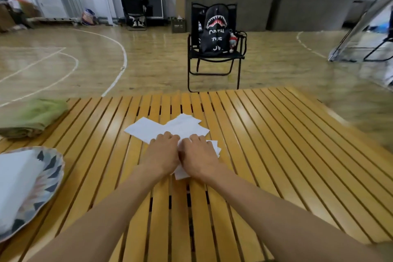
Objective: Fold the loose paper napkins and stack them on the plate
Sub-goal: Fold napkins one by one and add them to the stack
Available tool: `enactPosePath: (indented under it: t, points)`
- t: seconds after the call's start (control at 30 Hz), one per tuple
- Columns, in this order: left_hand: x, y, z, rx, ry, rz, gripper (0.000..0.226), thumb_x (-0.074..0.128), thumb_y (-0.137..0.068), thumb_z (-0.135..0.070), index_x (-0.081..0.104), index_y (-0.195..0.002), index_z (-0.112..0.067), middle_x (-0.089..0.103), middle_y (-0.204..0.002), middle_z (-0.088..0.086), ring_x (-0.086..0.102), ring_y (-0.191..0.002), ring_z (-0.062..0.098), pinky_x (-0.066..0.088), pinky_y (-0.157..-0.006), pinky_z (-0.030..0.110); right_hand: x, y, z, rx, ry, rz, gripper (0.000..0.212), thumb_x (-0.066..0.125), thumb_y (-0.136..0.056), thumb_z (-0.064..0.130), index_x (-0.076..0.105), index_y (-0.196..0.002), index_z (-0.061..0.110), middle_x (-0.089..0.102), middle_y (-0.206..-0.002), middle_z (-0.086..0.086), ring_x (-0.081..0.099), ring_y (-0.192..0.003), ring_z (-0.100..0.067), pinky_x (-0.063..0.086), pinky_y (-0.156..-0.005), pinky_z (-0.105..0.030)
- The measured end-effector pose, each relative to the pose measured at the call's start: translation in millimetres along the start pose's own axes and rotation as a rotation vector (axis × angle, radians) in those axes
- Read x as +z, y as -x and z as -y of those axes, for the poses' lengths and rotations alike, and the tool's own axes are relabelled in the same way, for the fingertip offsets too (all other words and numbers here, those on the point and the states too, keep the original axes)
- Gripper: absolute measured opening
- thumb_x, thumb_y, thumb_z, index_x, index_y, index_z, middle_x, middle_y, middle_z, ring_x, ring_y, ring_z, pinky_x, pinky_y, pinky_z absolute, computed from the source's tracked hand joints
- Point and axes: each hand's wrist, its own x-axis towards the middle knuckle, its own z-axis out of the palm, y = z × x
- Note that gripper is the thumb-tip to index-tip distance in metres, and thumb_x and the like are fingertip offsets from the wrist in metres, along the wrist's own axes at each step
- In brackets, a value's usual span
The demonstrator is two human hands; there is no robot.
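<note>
Head view, slatted wooden table [265, 134]. Left hand [162, 153] and right hand [198, 155] lie palm-down side by side, touching, at centre frame, fingers flat and pressing on loose white napkins [161, 127]; nothing pinched that I can see. More sheets fan out toward 12 o'clock of the hands, corners also poking out at 3 and 6. Patterned plate [52, 168] at 9 o'clock, holding folded napkin stack [14, 181]. Green cloth [32, 117] at 10 o'clock. Black chair [212, 57] with bag beyond the table, 12 o'clock.
</note>
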Motion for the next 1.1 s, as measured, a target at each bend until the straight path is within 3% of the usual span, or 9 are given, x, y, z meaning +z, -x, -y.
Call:
enactPosePath:
  t: [0.37, 0.57, 0.73, 0.9, 1.0, 1.1]
  points:
    - [5, -6, -1, -0.073, 0.083, -0.073, 0.004, 0.053, -0.093, -0.018, 0.055, -0.089, -0.018, 0.056, -0.101, 0.006, 0.053, -0.09, 0.023, 0.044, -0.078, 0.034, -9, -8, -2, -0.021, 0.021, 0.007, 0.033, 0.044, -0.102, 0.034, 0.05, -0.126, 0.013, 0.049, -0.134, -0.012, 0.041, -0.124, -0.032, 0.035, -0.101, -0.044]
    - [5, -2, 1, -0.079, 0.128, -0.134, 0.009, 0.053, -0.096, -0.022, 0.06, -0.098, -0.017, 0.056, -0.104, 0.003, 0.054, -0.095, 0.023, 0.045, -0.085, 0.035, -11, -8, -2, -0.01, -0.027, -0.008, 0.035, 0.044, -0.101, 0.029, 0.049, -0.131, 0.012, 0.048, -0.137, -0.013, 0.042, -0.125, -0.032, 0.035, -0.104, -0.043]
    - [-8, 13, 5, -0.081, 0.265, -0.207, 0.005, 0.058, -0.098, -0.023, 0.06, -0.095, -0.02, 0.056, -0.104, -0.001, 0.053, -0.097, 0.019, 0.043, -0.089, 0.036, -18, 0, -13, 0.026, -0.205, -0.058, 0.052, 0.044, -0.099, 0.015, 0.033, -0.151, 0.014, 0.032, -0.157, -0.009, 0.032, -0.141, -0.028, 0.03, -0.113, -0.04]
    - [-25, 43, 17, -0.014, 0.473, -0.217, 0.006, 0.064, -0.094, -0.018, 0.062, -0.088, -0.02, 0.056, -0.098, -0.007, 0.054, -0.094, 0.014, 0.048, -0.088, 0.036, -25, 11, -32, 0.014, -0.417, -0.139, 0.075, 0.045, -0.089, -0.003, 0.027, -0.156, 0.025, 0.022, -0.162, 0.005, 0.031, -0.142, -0.021, 0.038, -0.113, -0.039]
    - [-30, 65, 25, 0.066, 0.535, -0.161, 0.011, 0.065, -0.093, -0.016, 0.061, -0.087, -0.024, 0.056, -0.098, -0.013, 0.055, -0.095, 0.008, 0.05, -0.088, 0.03, -20, 19, -42, -0.082, -0.412, -0.163, 0.061, 0.05, -0.094, 0.004, 0.04, -0.149, 0.027, 0.025, -0.162, 0.008, 0.036, -0.14, -0.016, 0.04, -0.111, -0.035]
    - [-35, 84, 30, 0.096, 0.567, -0.136, 0.02, 0.065, -0.093, -0.015, 0.057, -0.083, -0.031, 0.057, -0.1, -0.015, 0.055, -0.098, 0.004, 0.047, -0.089, 0.026, -14, 28, -46, -0.154, -0.416, -0.17, 0.029, 0.056, -0.095, 0.008, 0.066, -0.12, 0.018, 0.054, -0.141, 0.001, 0.049, -0.13, -0.018, 0.043, -0.109, -0.039]
